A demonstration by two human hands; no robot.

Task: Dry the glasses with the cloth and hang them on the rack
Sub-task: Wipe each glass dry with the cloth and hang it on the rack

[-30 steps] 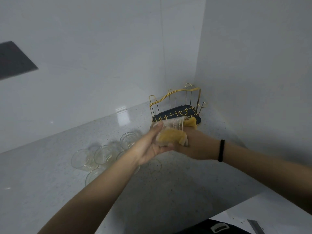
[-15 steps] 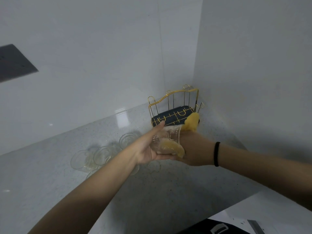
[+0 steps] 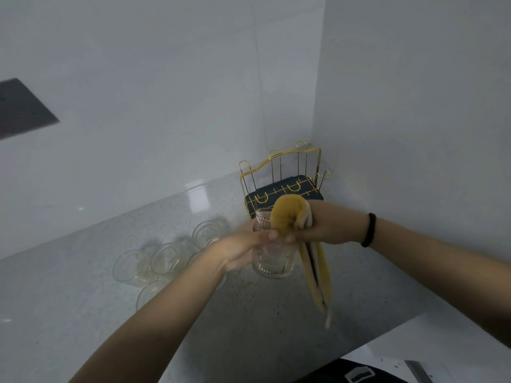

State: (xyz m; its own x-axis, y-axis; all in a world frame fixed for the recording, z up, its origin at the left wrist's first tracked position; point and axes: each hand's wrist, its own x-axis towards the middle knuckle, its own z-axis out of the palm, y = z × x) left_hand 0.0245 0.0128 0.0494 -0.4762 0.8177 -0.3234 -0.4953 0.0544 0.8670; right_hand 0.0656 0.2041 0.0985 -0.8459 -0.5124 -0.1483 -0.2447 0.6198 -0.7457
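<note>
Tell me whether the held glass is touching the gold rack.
Apart. In the head view the left hand grips the glass in the air, in front of the rack, nothing hanging there yet.

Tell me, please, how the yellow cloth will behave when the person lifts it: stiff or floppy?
Probably floppy: the yellow cloth bends over the right hand and its ends hang straight down. It looks light and thick, so likely easy to grip.
</note>
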